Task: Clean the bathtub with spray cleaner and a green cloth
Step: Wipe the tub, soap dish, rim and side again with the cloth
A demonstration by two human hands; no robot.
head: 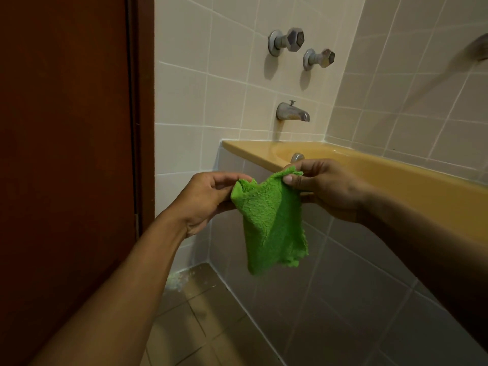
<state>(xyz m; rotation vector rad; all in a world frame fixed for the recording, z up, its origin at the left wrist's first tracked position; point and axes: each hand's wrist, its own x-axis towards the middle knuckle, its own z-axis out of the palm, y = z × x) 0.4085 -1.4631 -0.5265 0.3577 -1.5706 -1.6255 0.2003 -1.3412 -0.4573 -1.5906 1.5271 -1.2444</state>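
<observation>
A fluffy green cloth [272, 223] hangs in the air in front of the bathtub's tiled side. My left hand [208, 199] pinches its upper left corner and my right hand [327, 188] pinches its upper right corner, thumb on top. The cloth droops in folds below both hands. Behind them runs the mustard-yellow bathtub [412, 178], its rim going from the middle to the right edge. No spray cleaner bottle is in view.
A metal spout [291, 112] and two metal tap handles [287, 40] [319, 58] stick out of the tiled wall above the tub. A dark red-brown door [66, 154] fills the left. Tiled floor [200, 313] lies below, with white specks in its corner.
</observation>
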